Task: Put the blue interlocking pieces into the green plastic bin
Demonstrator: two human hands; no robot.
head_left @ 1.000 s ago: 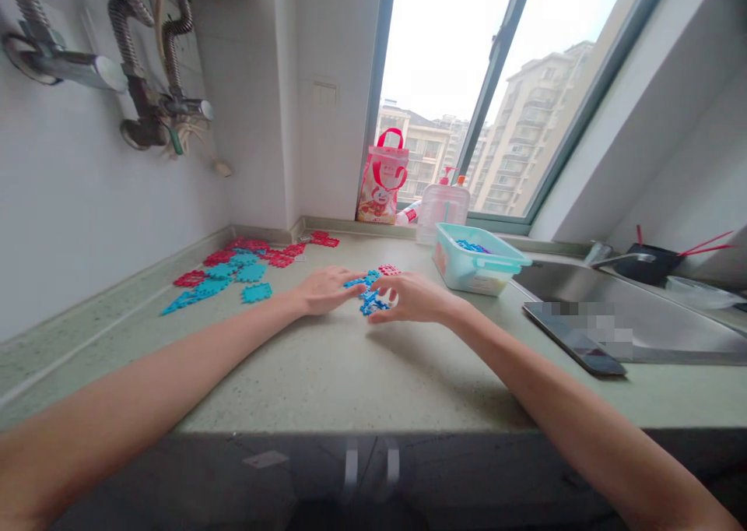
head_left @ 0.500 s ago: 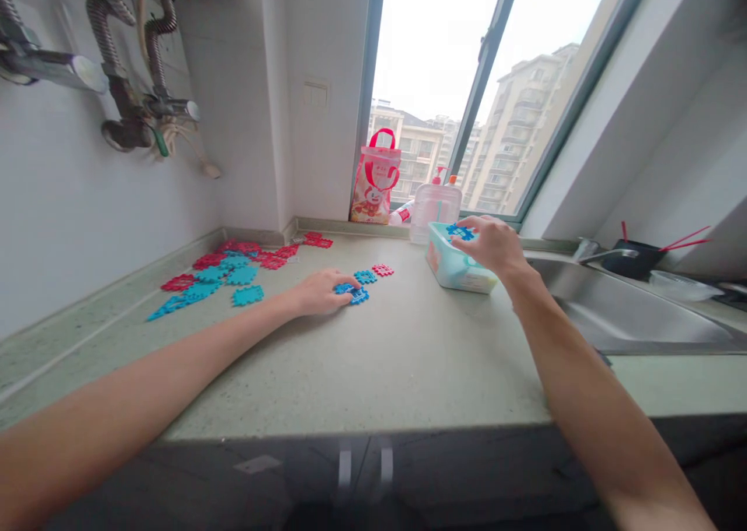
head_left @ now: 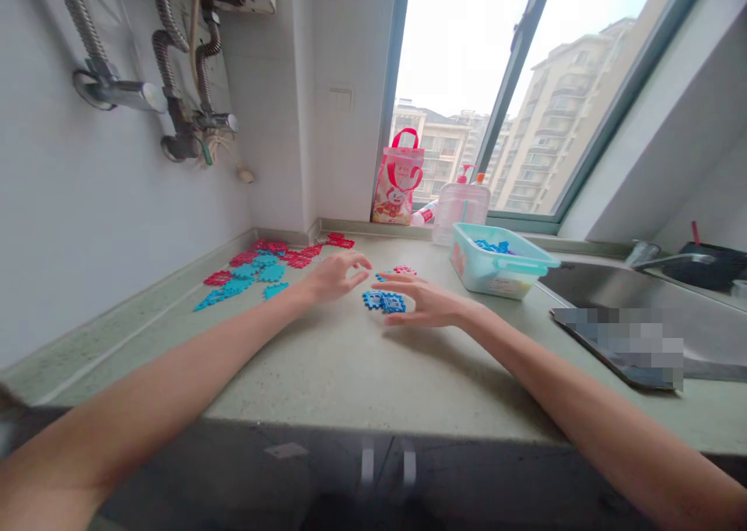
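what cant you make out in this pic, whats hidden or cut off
All in the head view:
- Rear blue piece: mostly hidden by the right hand.
- Whether that hand touches the front blue pieces: cannot tell from this angle.
- Depth of the pieces in the tub: hidden by the tub wall.
- Dark flat device: top face masked by pixel blocks.
- Tub label: print too blurred.

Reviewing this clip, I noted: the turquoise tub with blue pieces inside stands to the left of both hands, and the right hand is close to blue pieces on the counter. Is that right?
One side is wrong: the head view shows the turquoise tub to the right of both the left hand and the right hand. The rest stands.
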